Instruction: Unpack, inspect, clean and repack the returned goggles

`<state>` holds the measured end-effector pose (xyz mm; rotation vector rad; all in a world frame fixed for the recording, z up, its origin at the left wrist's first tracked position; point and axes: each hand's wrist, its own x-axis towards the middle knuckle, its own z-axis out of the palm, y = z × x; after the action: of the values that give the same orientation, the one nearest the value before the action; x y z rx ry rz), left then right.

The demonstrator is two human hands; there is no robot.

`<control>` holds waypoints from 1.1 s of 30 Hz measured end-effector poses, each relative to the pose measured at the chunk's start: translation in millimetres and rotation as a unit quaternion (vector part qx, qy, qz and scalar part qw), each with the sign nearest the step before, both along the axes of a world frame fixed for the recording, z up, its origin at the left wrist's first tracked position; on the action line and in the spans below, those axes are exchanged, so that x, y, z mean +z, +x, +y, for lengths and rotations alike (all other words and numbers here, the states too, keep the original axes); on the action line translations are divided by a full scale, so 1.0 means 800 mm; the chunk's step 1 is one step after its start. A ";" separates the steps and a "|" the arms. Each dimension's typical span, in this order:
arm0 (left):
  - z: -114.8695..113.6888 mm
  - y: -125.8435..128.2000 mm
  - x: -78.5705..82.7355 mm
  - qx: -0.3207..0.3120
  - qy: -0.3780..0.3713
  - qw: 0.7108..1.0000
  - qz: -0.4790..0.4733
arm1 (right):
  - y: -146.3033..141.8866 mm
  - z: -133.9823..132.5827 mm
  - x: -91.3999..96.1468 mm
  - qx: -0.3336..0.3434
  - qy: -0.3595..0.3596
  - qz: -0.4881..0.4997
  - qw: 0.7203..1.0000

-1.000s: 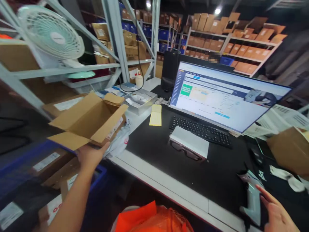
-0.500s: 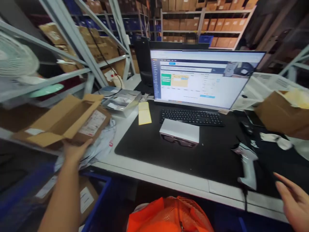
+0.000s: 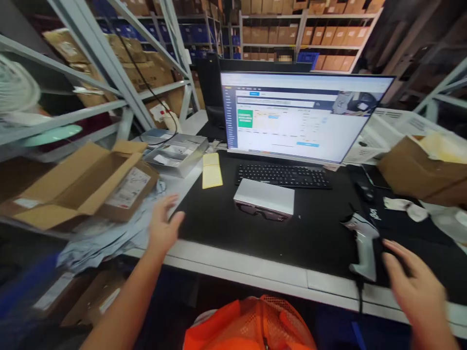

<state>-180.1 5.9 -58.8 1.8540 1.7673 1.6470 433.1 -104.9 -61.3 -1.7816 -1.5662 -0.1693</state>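
Pale grey plastic handheld scanner (image 3: 361, 243) seems light and rigid; its handle suits holding. Right hand (image 3: 416, 289) just beside it and left hand (image 3: 163, 228) both show a released, empty grip.

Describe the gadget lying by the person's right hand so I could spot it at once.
Start at the big lit monitor and come down across the black desk mat toward its near right corner. There, beside the right hand, lies a handheld scanner. It is the only pale grey, pistol-shaped thing with a cable, unlike the flat black keyboard and the flat white box.
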 end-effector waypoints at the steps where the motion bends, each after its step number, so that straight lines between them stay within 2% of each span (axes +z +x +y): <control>1: 0.022 0.025 -0.003 -0.092 -0.063 0.994 -0.019 | -0.033 0.009 0.019 0.054 -0.005 0.011 0.998; 2: 0.044 0.049 -0.005 -0.166 -0.118 0.978 -0.038 | -0.064 0.020 0.035 0.122 -0.022 0.018 0.992; 4: 0.086 0.091 -0.007 -0.264 -0.195 0.940 -0.098 | -0.115 0.047 0.058 0.207 -0.087 0.033 0.974; 7: 0.132 0.142 -0.012 -0.349 -0.255 0.884 -0.176 | -0.161 0.090 0.067 0.233 -0.169 0.090 0.954; 9: 0.148 0.170 -0.017 -0.374 -0.265 0.866 -0.197 | -0.179 0.111 0.059 0.227 -0.216 0.148 0.938; 11: 0.153 0.191 -0.019 -0.387 -0.267 0.859 -0.203 | -0.195 0.123 0.043 0.227 -0.243 0.232 0.914; 14: 0.144 0.206 -0.004 -0.420 -0.250 0.852 -0.187 | -0.217 0.130 0.017 0.229 -0.210 0.383 0.870; 16: 0.131 0.205 0.012 -0.441 -0.202 0.870 -0.093 | -0.223 0.131 0.005 0.194 -0.187 0.502 0.822; 18: 0.113 0.205 0.024 -0.432 -0.130 0.892 0.022 | -0.220 0.133 -0.001 0.149 -0.186 0.590 0.772; 20: 0.096 0.211 0.022 -0.399 -0.077 0.913 0.038 | -0.214 0.135 -0.001 0.128 -0.193 0.623 0.747; 22: 0.083 0.224 0.007 -0.378 -0.076 0.921 -0.056 | -0.211 0.138 0.000 0.126 -0.195 0.627 0.744; 25: 0.078 0.241 -0.021 -0.404 -0.150 0.879 -0.202 | -0.223 0.140 0.002 0.118 -0.195 0.621 0.750; 27: 0.079 0.240 -0.026 -0.420 -0.166 0.862 -0.231 | -0.237 0.139 0.003 0.120 -0.214 0.606 0.756; 28: 0.078 0.235 -0.022 -0.424 -0.157 0.861 -0.233 | -0.243 0.138 0.005 0.127 -0.231 0.598 0.757; 30: 0.074 0.222 -0.002 -0.428 -0.115 0.867 -0.227 | -0.250 0.136 0.016 0.145 -0.258 0.577 0.761; 31: 0.071 0.215 0.013 -0.432 -0.093 0.873 -0.207 | -0.250 0.135 0.026 0.149 -0.247 0.555 0.780; 33: 0.063 0.204 0.046 -0.430 -0.065 0.893 -0.113 | -0.245 0.130 0.056 0.157 -0.172 0.484 0.843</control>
<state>-17.2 56.1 -21.9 1.8591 0.7299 1.2595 236.7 -1.2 -16.5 -1.4170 -1.1015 1.0747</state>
